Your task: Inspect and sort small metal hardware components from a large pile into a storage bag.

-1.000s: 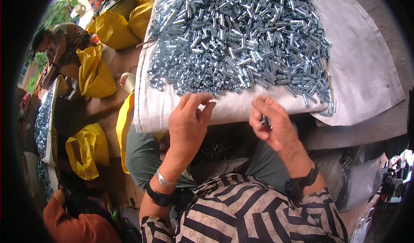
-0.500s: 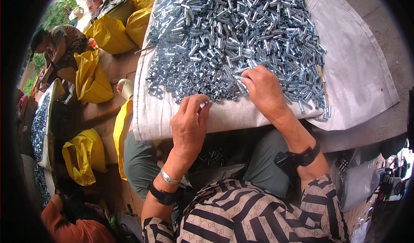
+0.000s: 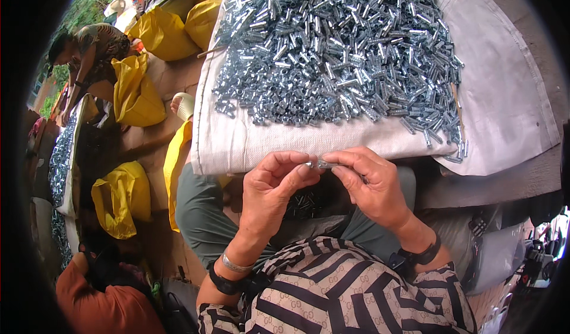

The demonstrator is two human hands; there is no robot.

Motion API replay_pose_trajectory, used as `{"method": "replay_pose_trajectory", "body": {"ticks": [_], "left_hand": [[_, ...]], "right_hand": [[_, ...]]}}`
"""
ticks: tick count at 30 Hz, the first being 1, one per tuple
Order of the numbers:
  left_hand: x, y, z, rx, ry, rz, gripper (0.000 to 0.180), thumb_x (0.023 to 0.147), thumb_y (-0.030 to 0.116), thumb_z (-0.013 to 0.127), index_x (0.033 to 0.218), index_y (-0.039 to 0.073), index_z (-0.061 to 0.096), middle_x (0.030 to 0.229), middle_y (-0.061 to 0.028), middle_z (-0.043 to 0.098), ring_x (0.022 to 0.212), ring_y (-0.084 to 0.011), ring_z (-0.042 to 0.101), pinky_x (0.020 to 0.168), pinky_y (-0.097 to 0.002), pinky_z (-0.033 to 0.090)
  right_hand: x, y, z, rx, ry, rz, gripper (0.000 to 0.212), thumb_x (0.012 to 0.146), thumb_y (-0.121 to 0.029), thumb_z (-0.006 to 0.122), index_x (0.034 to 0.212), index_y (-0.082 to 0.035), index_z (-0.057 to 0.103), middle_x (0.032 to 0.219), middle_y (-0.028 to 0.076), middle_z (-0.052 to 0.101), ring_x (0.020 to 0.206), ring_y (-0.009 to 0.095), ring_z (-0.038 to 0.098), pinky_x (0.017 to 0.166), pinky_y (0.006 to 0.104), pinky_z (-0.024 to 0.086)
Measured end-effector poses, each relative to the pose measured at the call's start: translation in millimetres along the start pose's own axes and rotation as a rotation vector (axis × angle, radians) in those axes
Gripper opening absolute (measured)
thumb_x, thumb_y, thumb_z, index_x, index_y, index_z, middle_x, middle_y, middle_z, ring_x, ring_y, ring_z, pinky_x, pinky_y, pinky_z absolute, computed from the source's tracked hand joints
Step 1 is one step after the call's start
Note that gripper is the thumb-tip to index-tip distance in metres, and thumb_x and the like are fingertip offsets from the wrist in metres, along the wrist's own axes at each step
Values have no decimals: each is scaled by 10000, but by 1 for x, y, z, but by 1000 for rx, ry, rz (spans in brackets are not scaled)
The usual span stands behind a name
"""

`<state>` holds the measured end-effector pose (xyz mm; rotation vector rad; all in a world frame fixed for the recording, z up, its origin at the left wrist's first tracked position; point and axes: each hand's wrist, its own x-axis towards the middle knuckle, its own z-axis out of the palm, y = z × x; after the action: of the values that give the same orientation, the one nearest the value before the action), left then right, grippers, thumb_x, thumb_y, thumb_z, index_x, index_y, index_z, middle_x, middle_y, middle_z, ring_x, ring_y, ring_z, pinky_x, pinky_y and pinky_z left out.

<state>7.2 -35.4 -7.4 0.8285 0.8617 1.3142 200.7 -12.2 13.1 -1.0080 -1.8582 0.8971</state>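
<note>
Your hands meet near the middle of the view, just off the near edge of the white sheet (image 3: 261,147). Your left hand (image 3: 270,185) has its thumb and forefinger clamped on a small metal piece (image 3: 309,164). Your right hand (image 3: 377,183) pinches a slim metal tube (image 3: 324,164) between thumb and forefinger, its end pointing to nine o'clock, toward that small piece. You have the two right beside each other; whether they touch is too small to tell. You curl your other right fingers inward, and what lies beneath them cannot be made out.

At twelve o'clock from your hands, a broad heap (image 3: 350,43) of shiny tubes spreads over the sheet, with short rings (image 3: 279,105) gathered at its eleven o'clock side. A thin stick (image 3: 458,111) runs along the heap's edge toward two o'clock. At six o'clock, more metal bits (image 3: 306,202) lie low between your knees. One yellow bag (image 3: 122,200) stands open at nine o'clock and another bag (image 3: 138,94) at ten. Beyond it, a person (image 3: 98,49) bends forward; a person in orange (image 3: 107,298) is at eight o'clock.
</note>
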Motion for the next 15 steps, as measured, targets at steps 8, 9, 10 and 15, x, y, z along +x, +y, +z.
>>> {"method": "replay_pose_trajectory", "body": {"ticks": [8,9,10,15], "left_hand": [[-14,-13,-2,14,29,65,196,932,-3,637,1118,-45,591,1098,-141,682,988,-179,679,889,-299,574],[-15,-14,-2,17,34,88,196,930,-10,637,1116,-39,585,1100,-139,682,993,-176,678,893,-295,572],[-15,-15,-2,19,38,110,196,928,-17,636,1115,-34,580,1102,-137,683,999,-172,676,897,-290,570],[-17,-19,-2,55,41,174,212,922,-39,633,1122,-33,563,1103,-134,685,1007,-160,672,895,-260,558]], "right_hand": [[-9,3,12,-15,10,-82,228,866,21,671,1088,-30,695,1010,129,675,879,240,687,742,316,550],[-10,4,14,-16,22,-89,233,862,19,678,1089,-32,696,1011,128,673,875,237,686,737,316,551],[-11,4,15,-16,21,-89,233,862,19,678,1089,-32,696,1011,128,673,875,237,686,737,316,551],[-14,6,19,-45,47,-120,287,841,39,694,1116,-46,701,1032,123,669,881,234,685,742,310,563]]}}
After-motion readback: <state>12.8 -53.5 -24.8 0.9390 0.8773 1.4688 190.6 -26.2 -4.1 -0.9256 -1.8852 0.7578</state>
